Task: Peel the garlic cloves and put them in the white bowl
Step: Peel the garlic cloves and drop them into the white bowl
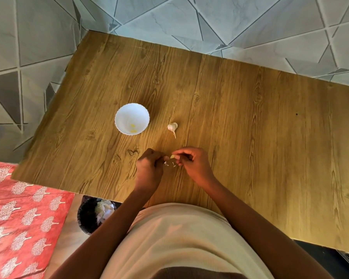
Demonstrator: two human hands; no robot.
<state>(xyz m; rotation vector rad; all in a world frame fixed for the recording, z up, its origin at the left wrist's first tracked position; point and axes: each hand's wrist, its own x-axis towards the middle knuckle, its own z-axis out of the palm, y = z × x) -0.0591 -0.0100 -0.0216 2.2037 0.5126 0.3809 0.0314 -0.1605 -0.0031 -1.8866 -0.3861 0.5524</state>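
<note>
A white bowl (pixel 132 119) with a scalloped rim stands on the wooden table (pixel 250 127) and holds a few pale yellow peeled cloves (pixel 133 128). To its right lies a partial garlic bulb (pixel 172 127) with a thin stem. Nearer to me, my right hand (pixel 191 163) pinches a small garlic clove (pixel 172 156) between thumb and fingertips. My left hand (pixel 149 168) is curled, its fingertips meeting the clove from the left. Small scraps of papery skin (pixel 169 164) lie on the table just below the clove.
A dark waste bin (pixel 90 215) with white scraps in it stands on the floor under the table's near left edge. A red patterned cloth (pixel 18 214) covers a surface at the left. Tiled floor surrounds the table.
</note>
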